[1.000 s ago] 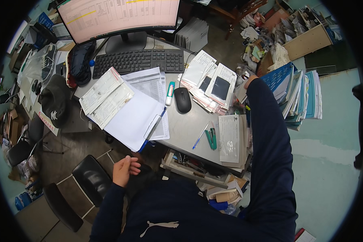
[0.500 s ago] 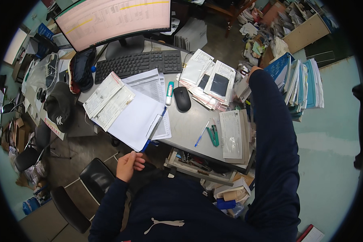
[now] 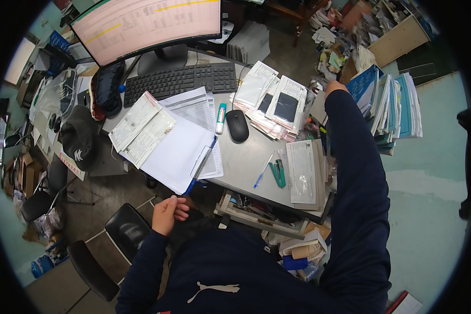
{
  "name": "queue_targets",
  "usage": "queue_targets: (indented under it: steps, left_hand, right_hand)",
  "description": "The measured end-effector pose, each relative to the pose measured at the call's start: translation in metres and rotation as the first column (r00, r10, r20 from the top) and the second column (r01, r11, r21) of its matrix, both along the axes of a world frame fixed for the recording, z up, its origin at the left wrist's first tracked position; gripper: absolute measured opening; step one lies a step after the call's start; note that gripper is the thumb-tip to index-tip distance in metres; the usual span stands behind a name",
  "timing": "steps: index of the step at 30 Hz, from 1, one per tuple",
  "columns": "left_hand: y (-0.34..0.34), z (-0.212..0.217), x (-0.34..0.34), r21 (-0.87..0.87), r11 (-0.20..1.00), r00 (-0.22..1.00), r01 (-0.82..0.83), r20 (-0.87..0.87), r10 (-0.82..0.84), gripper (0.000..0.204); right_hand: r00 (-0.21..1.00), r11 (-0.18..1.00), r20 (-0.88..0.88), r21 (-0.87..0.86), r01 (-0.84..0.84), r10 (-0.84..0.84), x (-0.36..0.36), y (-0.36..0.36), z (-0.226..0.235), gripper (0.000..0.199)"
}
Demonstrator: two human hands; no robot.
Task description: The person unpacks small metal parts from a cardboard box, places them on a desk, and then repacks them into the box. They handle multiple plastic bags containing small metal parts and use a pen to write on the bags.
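My right arm stretches across the desk's right end. The right hand (image 3: pixel 335 86) is by the blue-backed upright files (image 3: pixel 363 86), near clear plastic and small items. Its fingers are mostly hidden, so I cannot see whether it holds anything. My left hand (image 3: pixel 170 214) hovers in front of the desk edge, fingers loosely bent and nothing in them. Just beyond it lies a blue clipboard (image 3: pixel 203 159) with white paper (image 3: pixel 162 157) and bagged forms (image 3: pixel 143 128). Stacks of bagged forms with dark pieces (image 3: pixel 286 108) lie left of my right forearm.
A monitor (image 3: pixel 146 29) stands behind a black keyboard (image 3: pixel 178 81). A mouse (image 3: pixel 237 126), glue stick (image 3: pixel 221 119), blue pen (image 3: pixel 262 171) and green stapler (image 3: pixel 278 173) lie on the desk. Below is an open drawer (image 3: pixel 259 222). A black chair (image 3: pixel 127 230) stands at left.
My right hand has shifted slightly, showing a little more of its back; small colourful items beside the wrist show more. The left hand stays in place. The view has moved slightly.
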State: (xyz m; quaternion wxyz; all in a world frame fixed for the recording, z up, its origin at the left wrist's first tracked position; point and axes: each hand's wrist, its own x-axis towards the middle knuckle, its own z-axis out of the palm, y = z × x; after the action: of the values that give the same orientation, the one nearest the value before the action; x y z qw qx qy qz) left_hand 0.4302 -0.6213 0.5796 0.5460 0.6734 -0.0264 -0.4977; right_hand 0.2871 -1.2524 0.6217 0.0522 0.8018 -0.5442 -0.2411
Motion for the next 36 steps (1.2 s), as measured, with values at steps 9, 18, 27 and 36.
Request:
queue_targets:
  steps: [9, 18, 27, 36]
  left_hand:
    - [-0.004, -0.005, -0.002, -0.024, 0.999, 1.0, 0.025, -0.005, -0.025, 0.047]
    - [0.005, 0.001, 0.002, 0.003, 0.999, 0.999, 0.034, 0.019, -0.034, 0.047]
    - [0.027, 0.005, 0.024, 0.083, 0.996, 0.999, -0.018, 0.05, 0.014, 0.047]
    - [0.035, 0.0, 0.079, 0.116, 0.991, 0.988, -0.066, 0.144, 0.049, 0.041]
  right_hand:
    - [0.979, 0.999, 0.199, -0.001, 0.036, -0.035, -0.006, 0.05, 0.01, 0.034]
    - [0.978, 0.979, 0.036, 0.013, 0.203, -0.204, 0.009, 0.094, 0.062, 0.068]
    - [0.968, 0.953, 0.233, -0.262, 0.155, -0.093, 0.016, 0.114, 0.072, 0.069]
    - [0.023, 0.983, 0.995, -0.088, -0.162, 0.093, 0.018, 0.23, -0.013, 0.011]
